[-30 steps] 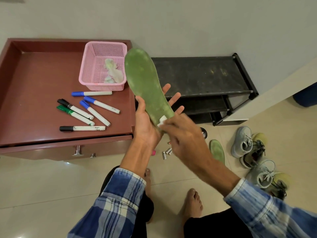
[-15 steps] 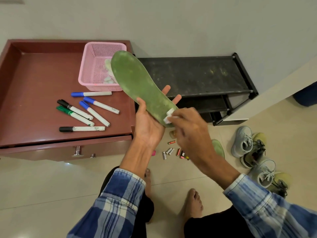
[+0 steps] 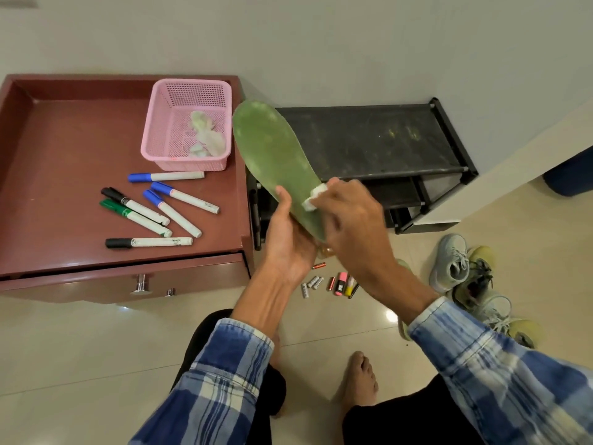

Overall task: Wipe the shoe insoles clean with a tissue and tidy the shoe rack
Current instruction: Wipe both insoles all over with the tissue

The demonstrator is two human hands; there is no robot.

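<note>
My left hand (image 3: 288,242) holds a green insole (image 3: 272,155) by its heel end, thumb on top, with the toe end pointing up toward the wall. My right hand (image 3: 349,216) pinches a small folded white tissue (image 3: 314,197) and presses it on the insole's lower part. A second green insole (image 3: 402,326) lies on the floor, mostly hidden behind my right forearm. The black shoe rack (image 3: 369,139) stands against the wall behind the insole, its top shelf dusty and bare.
A pink basket (image 3: 189,123) with used tissues and several markers (image 3: 154,210) sit on the red-brown cabinet (image 3: 64,187) at left. Batteries and highlighters (image 3: 333,284) lie on the tiled floor. Grey-and-yellow sneakers (image 3: 465,271) lie at right. My bare feet are below.
The insole has tilted and swung slightly as my left hand turned it. My right hand with the tissue has slid up along the insole from the heel end.
</note>
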